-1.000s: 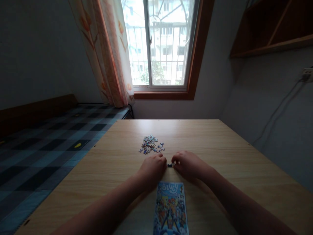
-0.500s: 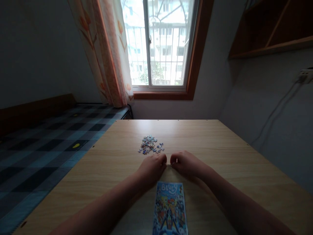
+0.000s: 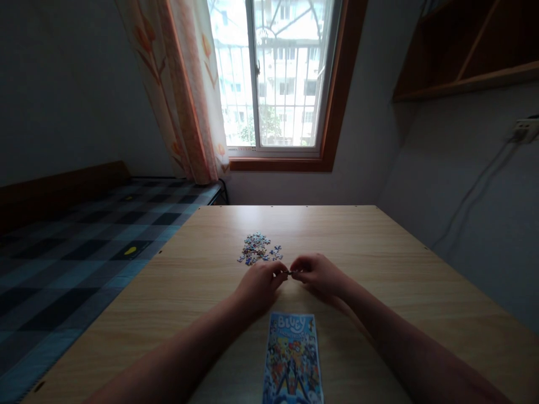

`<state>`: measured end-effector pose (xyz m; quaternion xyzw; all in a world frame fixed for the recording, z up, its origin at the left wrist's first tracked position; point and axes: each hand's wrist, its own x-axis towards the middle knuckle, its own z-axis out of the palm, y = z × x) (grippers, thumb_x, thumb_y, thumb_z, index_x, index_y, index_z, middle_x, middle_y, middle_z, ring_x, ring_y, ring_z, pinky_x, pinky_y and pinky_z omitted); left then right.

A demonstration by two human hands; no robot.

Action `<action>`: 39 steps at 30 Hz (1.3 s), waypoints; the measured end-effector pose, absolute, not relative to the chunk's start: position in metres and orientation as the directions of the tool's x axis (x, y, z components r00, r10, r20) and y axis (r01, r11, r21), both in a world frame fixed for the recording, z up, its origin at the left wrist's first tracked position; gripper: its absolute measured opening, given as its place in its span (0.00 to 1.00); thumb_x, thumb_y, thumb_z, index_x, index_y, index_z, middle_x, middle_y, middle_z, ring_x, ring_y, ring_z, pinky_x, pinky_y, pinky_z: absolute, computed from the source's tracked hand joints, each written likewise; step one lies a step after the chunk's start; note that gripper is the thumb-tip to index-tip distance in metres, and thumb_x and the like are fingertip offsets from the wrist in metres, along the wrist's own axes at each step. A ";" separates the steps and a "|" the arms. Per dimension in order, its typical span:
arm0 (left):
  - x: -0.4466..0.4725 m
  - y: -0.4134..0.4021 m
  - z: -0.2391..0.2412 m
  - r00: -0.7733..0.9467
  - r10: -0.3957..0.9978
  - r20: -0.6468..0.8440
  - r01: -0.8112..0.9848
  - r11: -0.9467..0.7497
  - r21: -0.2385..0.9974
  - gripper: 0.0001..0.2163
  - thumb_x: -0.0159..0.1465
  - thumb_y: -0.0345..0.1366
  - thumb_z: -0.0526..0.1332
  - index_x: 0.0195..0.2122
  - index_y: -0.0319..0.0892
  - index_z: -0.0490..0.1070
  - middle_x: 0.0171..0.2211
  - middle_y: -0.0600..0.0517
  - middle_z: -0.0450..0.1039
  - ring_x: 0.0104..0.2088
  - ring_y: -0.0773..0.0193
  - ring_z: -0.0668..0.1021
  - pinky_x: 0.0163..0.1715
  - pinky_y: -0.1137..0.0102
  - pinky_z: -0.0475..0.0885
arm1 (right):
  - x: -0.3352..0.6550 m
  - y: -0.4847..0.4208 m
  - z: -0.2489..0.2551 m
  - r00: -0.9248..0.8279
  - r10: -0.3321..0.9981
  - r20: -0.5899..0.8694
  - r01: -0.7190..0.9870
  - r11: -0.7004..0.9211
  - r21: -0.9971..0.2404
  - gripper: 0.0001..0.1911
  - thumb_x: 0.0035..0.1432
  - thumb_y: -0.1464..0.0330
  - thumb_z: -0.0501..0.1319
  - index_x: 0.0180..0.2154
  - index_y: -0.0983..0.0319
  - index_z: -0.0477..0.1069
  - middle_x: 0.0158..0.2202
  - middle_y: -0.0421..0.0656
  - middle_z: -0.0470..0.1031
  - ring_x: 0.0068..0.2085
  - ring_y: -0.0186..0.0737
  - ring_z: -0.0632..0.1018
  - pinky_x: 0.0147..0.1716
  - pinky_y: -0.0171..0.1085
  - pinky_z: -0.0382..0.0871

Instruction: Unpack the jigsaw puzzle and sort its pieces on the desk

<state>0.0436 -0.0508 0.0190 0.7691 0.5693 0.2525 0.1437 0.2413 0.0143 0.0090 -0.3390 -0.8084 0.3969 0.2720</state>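
Note:
My left hand point(image 3: 260, 283) and my right hand point(image 3: 317, 275) meet fingertip to fingertip above the wooden table point(image 3: 379, 269). Both pinch a small dark jigsaw piece point(image 3: 287, 272) between them, lifted a little off the wood. Just beyond the hands lies a small heap of loose jigsaw pieces point(image 3: 259, 248). Near me, between my forearms, lies a colourful picture card point(image 3: 293, 359) with the word "BLUEY" at its top.
A bed with a checked blue cover point(image 3: 76, 247) stands along the table's left side. Behind the table are a barred window point(image 3: 278, 78), a patterned curtain point(image 3: 185, 95) and a wooden wall shelf point(image 3: 463, 50). A socket with a cable point(image 3: 522, 130) is on the right wall.
Both hands have moved away from me towards the heap and risen slightly, keeping the small piece pinched between them.

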 end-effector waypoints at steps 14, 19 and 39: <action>0.006 -0.026 0.025 0.007 0.979 0.205 0.823 -0.122 0.554 0.13 0.65 0.39 0.56 0.35 0.43 0.80 0.33 0.49 0.81 0.35 0.59 0.79 0.37 0.69 0.69 | 0.217 0.023 -0.008 -0.448 0.855 0.262 0.173 0.370 -0.913 0.14 0.56 0.64 0.63 0.43 0.61 0.79 0.35 0.45 0.80 0.27 0.36 0.76 0.27 0.35 0.71; -0.012 -0.020 0.028 -0.101 0.937 0.334 0.908 -0.050 0.415 0.15 0.66 0.41 0.53 0.42 0.43 0.80 0.43 0.47 0.79 0.43 0.57 0.79 0.45 0.67 0.70 | 0.215 0.029 -0.013 -0.438 0.858 0.268 0.109 0.346 -0.932 0.28 0.61 0.61 0.57 0.62 0.56 0.64 0.49 0.48 0.77 0.32 0.37 0.77 0.27 0.35 0.72; -0.032 0.002 0.003 0.116 0.987 0.113 0.978 -0.133 0.160 0.34 0.66 0.60 0.49 0.69 0.51 0.54 0.71 0.44 0.45 0.70 0.45 0.50 0.65 0.46 0.47 | 0.224 0.004 0.001 -0.796 0.511 0.324 0.372 0.835 -0.405 0.21 0.59 0.58 0.64 0.55 0.48 0.73 0.62 0.46 0.69 0.64 0.54 0.66 0.63 0.57 0.53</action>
